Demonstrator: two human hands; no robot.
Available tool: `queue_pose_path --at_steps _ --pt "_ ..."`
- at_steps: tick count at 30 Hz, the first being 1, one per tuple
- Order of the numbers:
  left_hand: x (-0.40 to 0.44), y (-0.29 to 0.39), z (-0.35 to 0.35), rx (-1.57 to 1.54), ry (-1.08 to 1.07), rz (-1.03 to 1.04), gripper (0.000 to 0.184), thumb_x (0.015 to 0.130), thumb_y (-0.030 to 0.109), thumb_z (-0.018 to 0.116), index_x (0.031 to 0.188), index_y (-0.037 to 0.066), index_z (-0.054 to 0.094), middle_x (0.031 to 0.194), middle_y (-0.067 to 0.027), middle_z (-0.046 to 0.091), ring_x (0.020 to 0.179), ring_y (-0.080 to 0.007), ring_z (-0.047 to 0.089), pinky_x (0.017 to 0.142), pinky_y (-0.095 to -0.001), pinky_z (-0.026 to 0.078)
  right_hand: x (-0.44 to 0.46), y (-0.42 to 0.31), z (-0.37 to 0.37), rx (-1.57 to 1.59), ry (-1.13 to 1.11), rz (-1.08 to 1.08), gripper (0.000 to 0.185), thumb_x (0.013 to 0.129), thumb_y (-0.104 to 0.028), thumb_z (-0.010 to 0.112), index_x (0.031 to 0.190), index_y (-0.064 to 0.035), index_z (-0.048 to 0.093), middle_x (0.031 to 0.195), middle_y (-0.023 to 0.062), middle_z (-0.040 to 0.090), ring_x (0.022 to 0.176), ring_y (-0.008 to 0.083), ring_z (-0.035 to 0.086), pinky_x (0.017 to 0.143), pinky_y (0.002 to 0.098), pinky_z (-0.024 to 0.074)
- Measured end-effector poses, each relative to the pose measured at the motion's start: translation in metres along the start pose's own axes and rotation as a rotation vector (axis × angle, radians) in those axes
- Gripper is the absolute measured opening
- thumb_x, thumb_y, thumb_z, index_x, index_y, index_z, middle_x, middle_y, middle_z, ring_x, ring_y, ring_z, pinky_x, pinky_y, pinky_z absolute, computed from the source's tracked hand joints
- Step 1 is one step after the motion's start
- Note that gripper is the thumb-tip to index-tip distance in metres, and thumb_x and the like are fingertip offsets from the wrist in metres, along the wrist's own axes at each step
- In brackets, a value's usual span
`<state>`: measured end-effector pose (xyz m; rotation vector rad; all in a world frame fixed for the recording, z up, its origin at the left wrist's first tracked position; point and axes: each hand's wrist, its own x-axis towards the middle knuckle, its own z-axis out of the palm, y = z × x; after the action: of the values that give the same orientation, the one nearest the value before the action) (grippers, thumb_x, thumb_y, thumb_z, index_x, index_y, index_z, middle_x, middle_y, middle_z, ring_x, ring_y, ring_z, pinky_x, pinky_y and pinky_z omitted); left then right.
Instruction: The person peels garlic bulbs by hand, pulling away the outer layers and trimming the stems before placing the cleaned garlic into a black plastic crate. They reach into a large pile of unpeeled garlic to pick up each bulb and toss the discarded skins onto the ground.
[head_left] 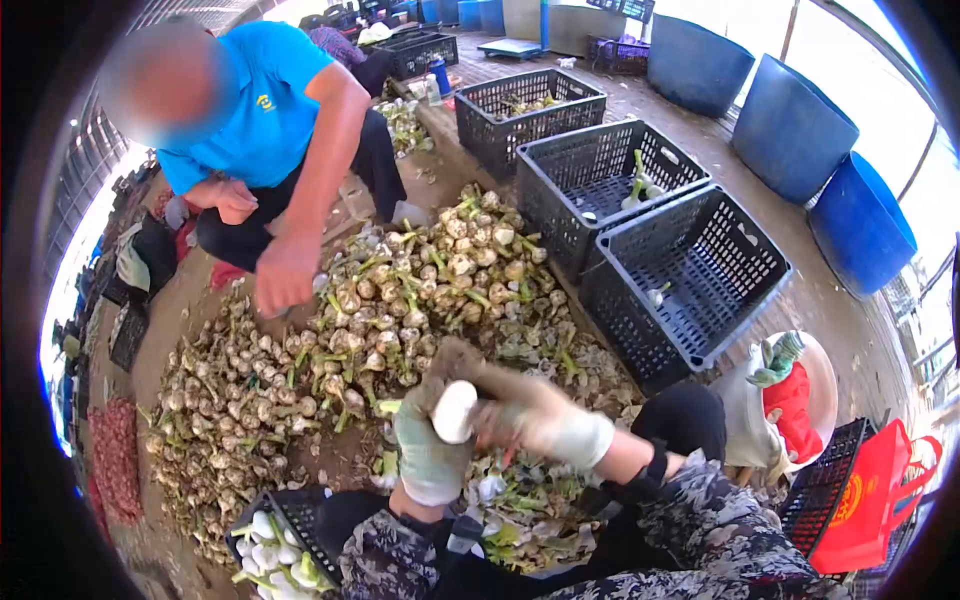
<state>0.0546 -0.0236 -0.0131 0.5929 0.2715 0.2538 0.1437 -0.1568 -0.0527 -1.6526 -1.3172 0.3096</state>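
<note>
In the middle, my left hand (432,455), in a soiled white-and-green work glove, grips a peeled-looking white garlic bulb (456,411). My right hand (548,418), gloved too and smeared by motion, is closed right beside the bulb. Something reddish-brown shows at its fingers, too blurred to name. Beyond both hands spreads a large heap of untrimmed garlic bulbs (375,310) with soil and stalks. Leafy trimmings and skins (530,505) lie below my hands. A black crate at my left knee holds clean white garlic bulbs (278,555) with green stems.
Across the heap a co-worker in a blue shirt (270,75) crouches, one hand reaching over the garlic. Black plastic crates (690,280) line the right side, some holding a few bulbs. Blue tubs (795,125), a white bucket (815,385) and a red bag (865,495) stand farther right.
</note>
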Motion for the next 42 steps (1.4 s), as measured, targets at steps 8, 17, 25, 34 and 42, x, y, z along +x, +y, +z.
queue_pose_path --at_steps 8,17,25,34,42 --pt "-0.018 -0.002 0.024 -0.132 -0.130 -0.095 0.040 0.081 0.021 0.057 0.118 0.005 0.053 0.104 -0.0090 0.060 0.078 -0.0201 0.063 0.062 -0.0270 0.055 -0.014 -0.045 -0.019 0.750 0.134 0.196 0.071 0.082 -0.040 0.065 0.131 0.0017 0.036 0.119 0.0135 0.051 0.099 0.0251 0.059 0.086 0.0352 0.0479" --pt "-0.040 0.008 0.015 0.285 0.014 0.152 0.077 0.086 0.064 0.039 0.131 0.001 0.041 0.108 -0.0079 0.055 0.095 -0.0198 0.051 0.085 -0.0327 0.037 -0.025 -0.078 -0.051 1.404 0.158 0.471 0.038 0.080 -0.033 0.059 0.114 -0.0171 0.053 0.112 0.0045 0.051 0.095 0.0221 0.046 0.082 0.0325 0.0424" --pt "-0.035 -0.002 -0.005 0.409 0.029 0.009 0.047 0.090 0.046 0.049 0.115 0.006 0.052 0.100 -0.0032 0.057 0.096 -0.0172 0.054 0.082 -0.0353 0.042 -0.029 -0.033 -0.065 1.228 0.114 0.622 0.056 0.084 -0.054 0.052 0.116 -0.0094 0.051 0.115 0.0069 0.056 0.103 0.0247 0.055 0.084 0.0425 0.0441" --pt "-0.141 0.082 -0.027 0.427 0.405 0.739 0.017 0.092 0.013 0.050 0.100 0.000 0.059 0.098 -0.0081 0.062 0.082 -0.0176 0.061 0.074 -0.0294 0.051 0.018 -0.104 -0.051 0.662 -0.244 0.490 0.085 0.077 -0.055 0.064 0.129 0.0077 0.038 0.113 0.0162 0.059 0.094 0.0200 0.062 0.076 0.0296 0.0502" --pt "-0.286 0.162 -0.250 0.799 1.353 0.752 0.022 0.092 0.016 0.054 0.110 0.004 0.059 0.092 -0.0026 0.061 0.073 -0.0100 0.053 0.062 -0.0208 0.046 -0.004 -0.040 -0.081 0.759 -0.236 0.571 0.047 0.085 -0.032 0.057 0.116 0.0032 0.052 0.106 0.0174 0.062 0.087 0.0283 0.063 0.075 0.0350 0.0519"
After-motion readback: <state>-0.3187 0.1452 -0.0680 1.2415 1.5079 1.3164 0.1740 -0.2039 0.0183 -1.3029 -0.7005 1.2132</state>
